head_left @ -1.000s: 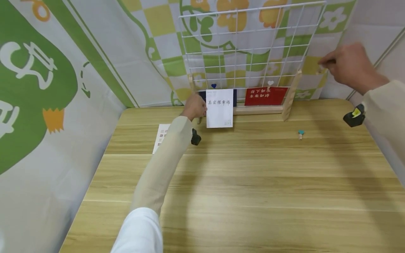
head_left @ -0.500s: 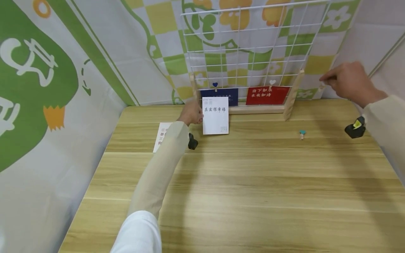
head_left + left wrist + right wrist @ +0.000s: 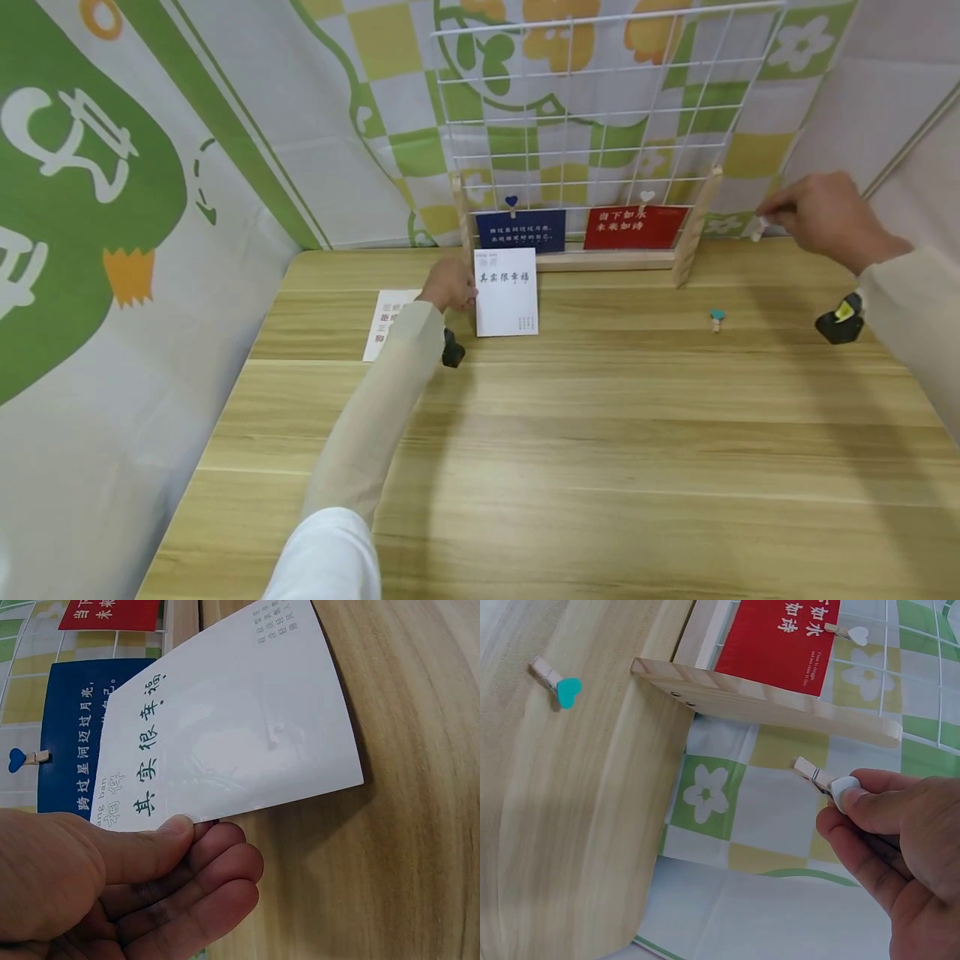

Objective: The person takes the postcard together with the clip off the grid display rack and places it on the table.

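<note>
My left hand (image 3: 450,285) pinches the left edge of a white card (image 3: 507,300) with dark lettering, thumb on its front face. The card is held in front of the grid rack's left foot, partly over a blue card (image 3: 64,735) behind it. Off to the rack's right, my right hand (image 3: 821,218) holds a small wooden clothespin (image 3: 815,774) by its end with a white heart, between thumb and forefinger. The pin's tip points away from the fingers. A second white card (image 3: 382,321) lies on the table, partly hidden by the left arm.
A white wire grid (image 3: 592,108) in a wooden stand (image 3: 693,229) stands at the back. The blue card hangs from a blue-heart clothespin (image 3: 512,202), a red card (image 3: 633,229) from a white-heart one. A teal-heart clothespin (image 3: 717,319) lies on the wooden table (image 3: 600,467).
My left hand has lowered the white card and drawn it slightly left, uncovering more of the blue card. My right hand has moved down with its clothespin.
</note>
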{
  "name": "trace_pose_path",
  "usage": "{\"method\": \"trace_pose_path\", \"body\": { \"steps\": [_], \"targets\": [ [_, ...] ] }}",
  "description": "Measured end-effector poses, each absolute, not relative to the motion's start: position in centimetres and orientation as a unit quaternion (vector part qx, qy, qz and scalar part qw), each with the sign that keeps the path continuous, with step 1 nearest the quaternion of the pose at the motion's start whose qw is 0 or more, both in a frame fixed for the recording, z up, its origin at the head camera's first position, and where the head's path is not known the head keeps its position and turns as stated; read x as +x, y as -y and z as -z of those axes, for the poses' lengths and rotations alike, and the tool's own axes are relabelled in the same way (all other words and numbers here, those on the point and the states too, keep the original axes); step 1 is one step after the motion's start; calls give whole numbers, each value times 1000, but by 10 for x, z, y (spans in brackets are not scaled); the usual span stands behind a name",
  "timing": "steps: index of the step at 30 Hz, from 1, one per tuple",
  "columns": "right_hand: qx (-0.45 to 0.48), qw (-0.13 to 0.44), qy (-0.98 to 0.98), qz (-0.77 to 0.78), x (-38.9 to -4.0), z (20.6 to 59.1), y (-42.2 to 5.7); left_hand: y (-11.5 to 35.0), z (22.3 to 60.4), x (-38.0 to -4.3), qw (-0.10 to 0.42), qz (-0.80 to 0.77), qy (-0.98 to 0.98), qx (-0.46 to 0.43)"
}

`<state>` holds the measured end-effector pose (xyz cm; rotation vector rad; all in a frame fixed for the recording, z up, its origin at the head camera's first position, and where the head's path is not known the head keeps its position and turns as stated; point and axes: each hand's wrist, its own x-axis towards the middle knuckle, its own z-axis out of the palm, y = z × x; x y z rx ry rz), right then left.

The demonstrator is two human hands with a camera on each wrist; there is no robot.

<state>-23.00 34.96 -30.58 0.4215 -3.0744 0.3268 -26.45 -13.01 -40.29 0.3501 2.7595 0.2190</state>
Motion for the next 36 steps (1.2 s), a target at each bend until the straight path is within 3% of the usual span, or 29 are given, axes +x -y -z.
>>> {"method": "trace_pose_path", "body": {
  "steps": [12, 21, 36],
  "targets": [
    [180, 40, 978, -97, -226, 327, -355, 138, 410, -257, 217, -148, -962, 67],
    [181, -5, 979, -89, -219, 345, -360, 142, 418, -254, 242, -193, -951, 12],
    [178, -36, 980, -84, -213, 368, -368, 144, 418, -251, 282, -180, -942, 5]
  ]
}}
